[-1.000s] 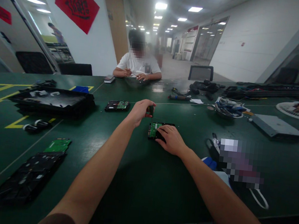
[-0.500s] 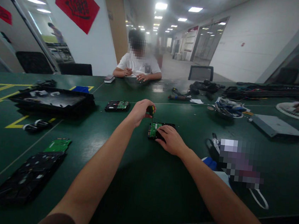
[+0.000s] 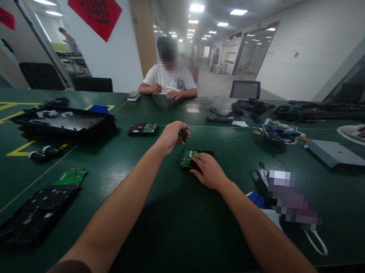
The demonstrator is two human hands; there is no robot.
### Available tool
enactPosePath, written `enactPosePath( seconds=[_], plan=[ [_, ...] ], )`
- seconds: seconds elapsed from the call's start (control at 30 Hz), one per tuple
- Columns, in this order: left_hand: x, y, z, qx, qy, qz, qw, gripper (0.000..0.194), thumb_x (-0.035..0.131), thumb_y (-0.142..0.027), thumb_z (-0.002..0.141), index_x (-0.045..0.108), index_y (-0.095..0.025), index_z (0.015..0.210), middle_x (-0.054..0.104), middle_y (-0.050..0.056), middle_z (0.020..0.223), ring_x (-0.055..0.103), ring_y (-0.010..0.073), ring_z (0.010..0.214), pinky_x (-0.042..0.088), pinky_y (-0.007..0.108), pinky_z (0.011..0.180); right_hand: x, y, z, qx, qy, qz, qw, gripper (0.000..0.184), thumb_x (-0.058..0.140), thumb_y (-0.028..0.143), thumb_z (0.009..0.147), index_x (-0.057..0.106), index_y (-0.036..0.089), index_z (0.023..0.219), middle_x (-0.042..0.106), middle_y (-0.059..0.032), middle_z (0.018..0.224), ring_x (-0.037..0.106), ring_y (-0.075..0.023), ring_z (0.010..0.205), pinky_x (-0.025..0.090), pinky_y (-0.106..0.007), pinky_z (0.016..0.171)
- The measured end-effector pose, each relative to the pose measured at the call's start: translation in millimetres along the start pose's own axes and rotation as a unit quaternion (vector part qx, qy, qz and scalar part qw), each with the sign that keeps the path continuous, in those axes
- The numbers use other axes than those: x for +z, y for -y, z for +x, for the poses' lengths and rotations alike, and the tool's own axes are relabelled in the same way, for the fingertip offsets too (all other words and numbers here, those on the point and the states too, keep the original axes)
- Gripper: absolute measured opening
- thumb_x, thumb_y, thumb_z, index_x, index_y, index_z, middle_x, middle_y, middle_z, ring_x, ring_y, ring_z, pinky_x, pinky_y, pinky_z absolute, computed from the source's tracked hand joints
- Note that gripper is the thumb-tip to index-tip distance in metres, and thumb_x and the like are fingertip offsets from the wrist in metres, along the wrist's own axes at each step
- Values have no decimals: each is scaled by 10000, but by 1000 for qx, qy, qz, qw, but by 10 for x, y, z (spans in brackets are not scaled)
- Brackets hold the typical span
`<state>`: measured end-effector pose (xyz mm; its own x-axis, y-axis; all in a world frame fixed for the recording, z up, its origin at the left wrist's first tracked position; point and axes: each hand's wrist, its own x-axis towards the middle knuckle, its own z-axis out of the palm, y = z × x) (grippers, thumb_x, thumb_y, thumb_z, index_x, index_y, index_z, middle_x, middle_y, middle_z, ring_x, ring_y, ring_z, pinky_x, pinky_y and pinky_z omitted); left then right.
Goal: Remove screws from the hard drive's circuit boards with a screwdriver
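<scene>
On the green table lies a hard drive (image 3: 186, 158) with its green circuit board facing up. My left hand (image 3: 173, 136) is closed round the dark handle of a screwdriver (image 3: 184, 133). The screwdriver stands upright above the drive's far left part, its thin shaft pointing down; whether the tip touches is too small to tell. My right hand (image 3: 209, 170) grips the drive from the right, fingers across its top and thumb along the near side, covering much of it.
Another hard drive (image 3: 143, 129) lies beyond my left forearm. Black drive casings (image 3: 33, 216) with a green circuit board (image 3: 71, 177) are at the near left, a black tray (image 3: 63, 122) behind. Bundled cables (image 3: 281, 131) and a metal box (image 3: 339, 155) lie right. A person (image 3: 171, 81) sits opposite.
The screwdriver's handle has turned in my left fingers; its yellow part, seen before, no longer shows. My right hand and the hard drive have stayed in place.
</scene>
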<state>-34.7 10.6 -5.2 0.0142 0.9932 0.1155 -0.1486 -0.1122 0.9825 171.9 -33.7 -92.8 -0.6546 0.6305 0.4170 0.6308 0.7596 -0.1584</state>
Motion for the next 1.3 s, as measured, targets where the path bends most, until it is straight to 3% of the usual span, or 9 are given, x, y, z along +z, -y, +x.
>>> enactPosePath(
  seconds=[0.1, 0.27, 0.5, 0.77, 1.17, 1.3],
  plan=[
    [21, -7, -8, -13, 2, -22, 1000, 220, 599, -357, 728, 647, -166, 826, 689, 92, 815, 647, 204, 742, 476, 261, 519, -4, -1, 3, -1, 1, 1, 1000, 449, 579, 395, 963, 581, 157, 1344, 591, -165, 1329, 511, -303, 1274, 367, -544, 1124],
    [31, -28, -32, 21, 11, 14, 1000, 225, 599, -347, 730, 692, -152, 789, 663, 83, 849, 615, 178, 754, 466, 235, 508, -6, 0, 8, -5, 1, 1, 1000, 451, 569, 403, 967, 589, 149, 1338, 595, -168, 1324, 513, -305, 1266, 354, -540, 1134],
    [53, 4, -12, -45, 31, -62, 997, 230, 615, -352, 739, 627, -159, 864, 675, 91, 817, 652, 208, 759, 522, 295, 566, 2, -11, 3, -11, -2, -4, 1000, 456, 564, 405, 968, 588, 135, 1335, 592, -168, 1321, 510, -300, 1265, 353, -531, 1140],
    [57, -20, -42, 4, 7, 8, 1000, 239, 583, -362, 741, 696, -154, 766, 623, 75, 784, 598, 182, 728, 488, 250, 525, 1, 21, -10, -5, -8, -10, 1000, 460, 552, 407, 970, 583, 144, 1346, 584, -167, 1330, 499, -309, 1276, 348, -548, 1147],
    [55, -13, -21, -39, 27, -40, 998, 213, 589, -361, 741, 624, -165, 815, 671, 90, 753, 641, 208, 712, 512, 289, 539, -11, 25, -9, -8, -10, -8, 1000, 443, 557, 396, 966, 589, 148, 1332, 591, -164, 1308, 508, -306, 1255, 360, -546, 1136],
    [63, -40, -55, -11, 26, -5, 1000, 215, 588, -354, 744, 668, -156, 773, 659, 86, 774, 632, 194, 738, 508, 264, 544, -9, 27, -10, -6, -10, -4, 1000, 442, 565, 394, 961, 588, 166, 1338, 589, -161, 1316, 507, -309, 1260, 354, -560, 1135]
  ],
)
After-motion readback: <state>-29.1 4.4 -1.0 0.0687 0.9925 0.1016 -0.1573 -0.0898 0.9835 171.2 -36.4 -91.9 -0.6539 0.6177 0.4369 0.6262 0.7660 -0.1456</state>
